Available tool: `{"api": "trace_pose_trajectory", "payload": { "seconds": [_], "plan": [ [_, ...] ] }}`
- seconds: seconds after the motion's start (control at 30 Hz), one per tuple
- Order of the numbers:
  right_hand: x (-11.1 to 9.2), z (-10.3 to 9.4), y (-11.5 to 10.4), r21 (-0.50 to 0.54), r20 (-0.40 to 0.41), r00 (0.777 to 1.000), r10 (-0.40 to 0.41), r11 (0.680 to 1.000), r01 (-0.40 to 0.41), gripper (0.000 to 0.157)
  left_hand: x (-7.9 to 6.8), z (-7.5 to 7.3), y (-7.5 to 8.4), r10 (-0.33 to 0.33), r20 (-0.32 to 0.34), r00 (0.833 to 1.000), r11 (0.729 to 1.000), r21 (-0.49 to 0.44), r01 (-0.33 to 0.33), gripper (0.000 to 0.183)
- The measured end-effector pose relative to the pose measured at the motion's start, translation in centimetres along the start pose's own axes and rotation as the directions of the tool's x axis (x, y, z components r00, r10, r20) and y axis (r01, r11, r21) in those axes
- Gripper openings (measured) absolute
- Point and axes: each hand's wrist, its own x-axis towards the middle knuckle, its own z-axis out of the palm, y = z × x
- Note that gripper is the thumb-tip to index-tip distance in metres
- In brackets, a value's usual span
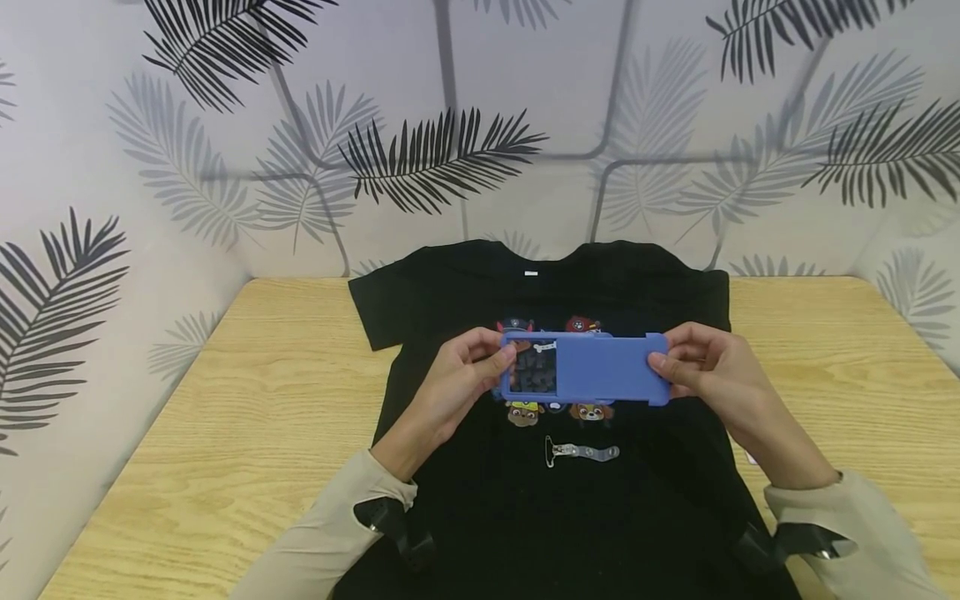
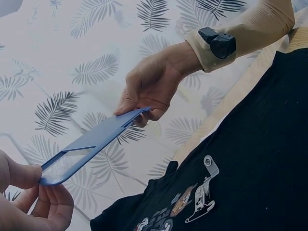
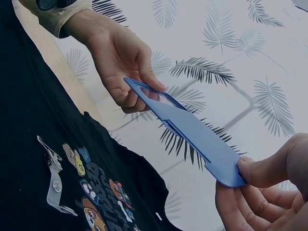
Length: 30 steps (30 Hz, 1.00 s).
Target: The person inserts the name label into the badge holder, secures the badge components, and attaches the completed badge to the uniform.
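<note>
Pinching a blue card holder [image 1: 603, 371] at opposite ends, left hand [image 1: 459, 379] and right hand [image 1: 712, 371] hold it over a black T-shirt [image 1: 570, 525] in the head view; bench [image 1: 247, 400] wood-grained, neck label [image 1: 531, 273] unreadable; left wrist view: leaf-patterned wall [image 2: 115, 48]; right wrist view: clip strap [image 3: 54, 182] beside cartoon print [image 3: 100, 183]

No words can be read; the black shirt [image 1: 555, 517] seems to bear dark lettering [image 3: 102, 177], too blurred.
</note>
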Motion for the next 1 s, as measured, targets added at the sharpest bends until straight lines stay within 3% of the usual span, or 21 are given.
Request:
{"api": "trace_pose_trajectory", "payload": {
  "seconds": [0.23,1.0],
  "plan": [
    [0.05,0.01,0.09,0.005,-0.001,1.000,-0.002,1.000,0.002,0.026,0.02,-0.03,-0.04,0.004,-0.007,1.000,1.000,-0.005,-0.004,0.007],
    [-0.13,0.11,0.39,-0.025,-0.026,0.999,-0.026,0.999,0.025,0.027,0.02,-0.25,-0.29,0.025,-0.005,1.000,1.000,-0.009,-0.025,0.009]
  ]
}}
